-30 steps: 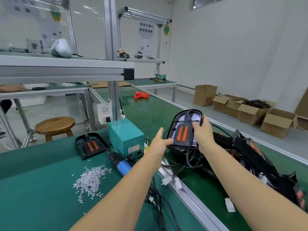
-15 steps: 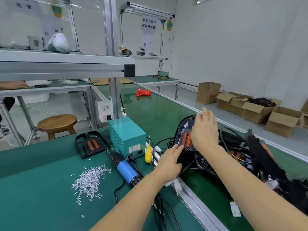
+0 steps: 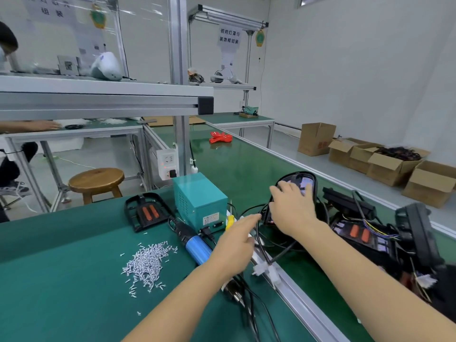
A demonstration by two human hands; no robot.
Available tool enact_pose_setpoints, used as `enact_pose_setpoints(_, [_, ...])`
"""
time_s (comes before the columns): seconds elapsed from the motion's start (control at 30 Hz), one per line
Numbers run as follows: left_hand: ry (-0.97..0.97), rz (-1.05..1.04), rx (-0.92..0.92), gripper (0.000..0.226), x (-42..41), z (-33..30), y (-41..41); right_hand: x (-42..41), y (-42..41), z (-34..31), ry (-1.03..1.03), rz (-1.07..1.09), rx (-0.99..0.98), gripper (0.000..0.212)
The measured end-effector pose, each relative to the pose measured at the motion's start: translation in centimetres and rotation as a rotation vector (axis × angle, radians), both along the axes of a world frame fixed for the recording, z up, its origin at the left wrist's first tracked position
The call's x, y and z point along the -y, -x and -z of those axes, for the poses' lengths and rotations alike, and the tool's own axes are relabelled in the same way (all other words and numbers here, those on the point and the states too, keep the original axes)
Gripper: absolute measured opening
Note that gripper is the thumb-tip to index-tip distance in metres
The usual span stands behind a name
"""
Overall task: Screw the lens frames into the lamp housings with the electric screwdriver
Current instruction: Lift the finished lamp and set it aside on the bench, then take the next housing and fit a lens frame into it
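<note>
Under my right hand (image 3: 292,213) lies the lamp housing (image 3: 297,183), a black shell tipped up on the conveyor just past the desk edge; my palm and spread fingers press on its face rather than clamp it, though I cannot tell whether the thumb hooks the rim. My left hand (image 3: 237,245) hangs open and empty beside it, above the electric screwdriver (image 3: 195,244), whose blue barrel lies on the desk. I judge the housing light, rigid plastic with a glossy, scratch-prone lens, so I'd grip its black rim. Trailing wires could snag. Left of both hands sits the screw pile (image 3: 145,264).
</note>
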State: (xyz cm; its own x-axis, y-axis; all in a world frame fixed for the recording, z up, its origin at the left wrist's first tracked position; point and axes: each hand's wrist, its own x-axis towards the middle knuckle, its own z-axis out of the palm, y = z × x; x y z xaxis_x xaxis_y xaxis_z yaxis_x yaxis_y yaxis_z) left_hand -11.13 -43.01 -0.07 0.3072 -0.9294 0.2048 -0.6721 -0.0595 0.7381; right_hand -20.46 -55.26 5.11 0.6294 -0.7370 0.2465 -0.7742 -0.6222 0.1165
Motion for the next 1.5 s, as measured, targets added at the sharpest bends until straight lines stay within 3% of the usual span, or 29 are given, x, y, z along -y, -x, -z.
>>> enact_pose_setpoints(0.23, [0.21,-0.316,-0.037,0.039,-8.9,-0.3,-5.4,-8.3,-5.3,-0.5,-0.087,-0.318,0.114,0.046])
enact_pose_setpoints(0.53, [0.173,-0.687,0.019,0.03,-22.9,2.3,-12.1,-20.3,-12.7,3.3,-0.331,-0.696,0.038,0.047])
enact_pose_setpoints(0.77, [0.084,-1.029,0.2,0.021,-32.4,4.0,-17.9,-25.6,-16.8,7.4,-0.392,-0.784,-0.12,0.053])
enact_pose_setpoints(1.0, [-0.154,-1.283,0.442,0.052,-38.4,4.0,-24.3,-26.8,-17.5,9.8,-0.365,-0.735,-0.24,0.058])
enact_pose_setpoints(1.17, [-0.01,-1.349,0.656,0.075,-40.3,2.8,-27.1,-26.7,-17.5,9.9,-0.361,-0.721,-0.274,0.059])
enact_pose_setpoints(1.23, [-0.073,-1.442,0.622,0.09,-41.8,1.9,-29.2,-26.7,-17.6,9.7,-0.352,-0.719,-0.284,0.059])
enact_pose_setpoints(1.3, [-0.291,-1.433,0.458,0.098,-43.4,1.5,-31.4,-26.8,-17.7,9.6,-0.352,-0.717,-0.295,0.059])
enact_pose_setpoints(1.33, [-0.39,-1.375,0.376,0.092,-43.9,1.5,-32.3,-26.8,-17.7,9.6,-0.355,-0.716,-0.298,0.059])
enact_pose_setpoints(1.4, [-0.506,-1.237,0.306,0.057,-44.4,1.7,-33.0,-26.8,-17.8,9.6,-0.359,-0.717,-0.298,0.059])
enact_pose_setpoints(1.43, [-0.526,-1.215,0.341,0.04,-44.4,1.9,-33.0,-26.9,-17.8,9.6,-0.358,-0.719,-0.296,0.059])
enact_pose_setpoints(1.5, [-0.527,-1.238,0.47,0.031,-44.4,2.4,-32.9,-26.9,-17.9,9.5,-0.356,-0.724,-0.287,0.059])
